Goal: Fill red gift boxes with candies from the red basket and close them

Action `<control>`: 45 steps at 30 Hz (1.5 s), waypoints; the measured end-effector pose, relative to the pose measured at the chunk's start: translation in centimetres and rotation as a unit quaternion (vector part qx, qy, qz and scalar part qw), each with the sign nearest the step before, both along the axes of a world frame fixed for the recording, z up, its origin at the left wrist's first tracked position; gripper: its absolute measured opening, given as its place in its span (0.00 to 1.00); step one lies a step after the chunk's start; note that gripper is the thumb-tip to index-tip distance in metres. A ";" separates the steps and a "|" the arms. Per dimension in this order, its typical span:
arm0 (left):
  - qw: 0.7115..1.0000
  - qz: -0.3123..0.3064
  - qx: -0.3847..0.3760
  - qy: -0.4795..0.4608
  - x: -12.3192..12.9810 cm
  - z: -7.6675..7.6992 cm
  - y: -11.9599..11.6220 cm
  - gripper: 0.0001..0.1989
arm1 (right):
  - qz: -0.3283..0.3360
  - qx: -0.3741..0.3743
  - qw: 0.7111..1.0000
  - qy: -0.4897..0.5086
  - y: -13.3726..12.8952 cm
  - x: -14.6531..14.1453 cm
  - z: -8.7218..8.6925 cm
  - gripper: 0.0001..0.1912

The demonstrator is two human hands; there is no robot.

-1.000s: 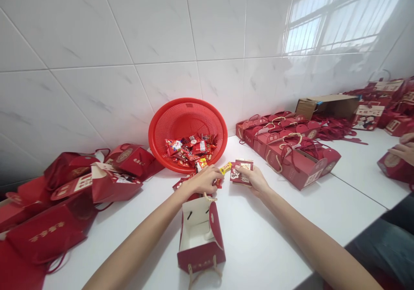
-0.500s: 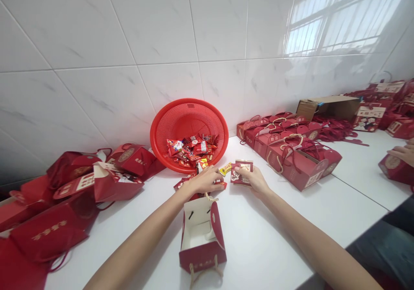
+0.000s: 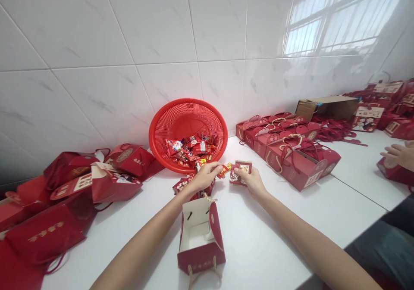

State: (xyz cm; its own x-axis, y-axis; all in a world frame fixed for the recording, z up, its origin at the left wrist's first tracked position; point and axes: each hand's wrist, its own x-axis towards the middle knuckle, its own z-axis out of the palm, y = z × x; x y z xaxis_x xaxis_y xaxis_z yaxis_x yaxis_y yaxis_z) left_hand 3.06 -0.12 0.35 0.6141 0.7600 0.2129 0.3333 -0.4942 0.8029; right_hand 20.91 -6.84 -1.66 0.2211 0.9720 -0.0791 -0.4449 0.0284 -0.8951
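Red-orange packet (image 3: 223, 172) in our left fingers is what is new: half a second ago our left hand (image 3: 206, 176) lay spread over the loose packets (image 3: 183, 184), and now it grips one apart from them. As we judge it, that gives us a piece in each hand, with the open gift box (image 3: 201, 257) standing close below, its mouth turned up.

From the left, red boxes (image 3: 58, 229) lie heaped on the table (image 3: 249, 229); then the red basket (image 3: 181, 124) stands tilted near the wall, holding wrapped sweets (image 3: 190, 148). Just in front, our left hand has thumb and forefinger pressed together, pinching the red-orange packet by its near end. A yellow packet (image 3: 230, 166) shows between our hands; whether it is held or lying, we cannot tell. Our right hand (image 3: 254, 182) pinches dark red packets (image 3: 235, 176), thumb on top; how many, we cannot tell. Roped boxes (image 3: 274, 148) stand beyond, and at the far right a co-worker's hand (image 3: 403, 154), fingers parted, is over another box (image 3: 393, 171).
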 end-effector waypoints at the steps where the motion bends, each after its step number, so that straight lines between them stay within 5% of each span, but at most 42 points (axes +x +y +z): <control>1: 0.999 -0.007 -0.029 -0.025 0.3 0.0 -0.1 0.23 | 0.006 0.002 1.000 0.001 -0.1 -0.2 -0.1 0.23; 17: 0.996 0.086 -0.012 -0.022 1.1 -1.4 -1.2 0.13 | 0.087 -0.012 0.995 0.040 -1.0 -2.6 -0.2 0.28; 28: 0.995 0.008 -0.095 -0.037 -0.9 -0.6 -2.3 0.21 | 0.115 -0.034 0.992 0.047 -1.2 -2.3 -0.3 0.26; 45: 0.998 -0.002 -0.059 0.017 -2.1 -0.2 -3.3 0.27 | 0.139 -0.030 0.989 0.047 -0.9 -2.7 -2.0 0.25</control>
State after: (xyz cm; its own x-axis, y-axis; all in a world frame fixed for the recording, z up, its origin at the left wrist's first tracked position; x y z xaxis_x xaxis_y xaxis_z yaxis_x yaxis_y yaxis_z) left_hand 0.96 -3.43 0.14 0.6230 0.7757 0.1006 0.3595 -0.3982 0.8439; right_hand 18.23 -7.78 -3.69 -0.0649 0.9872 -0.1455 -0.5089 -0.1582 -0.8462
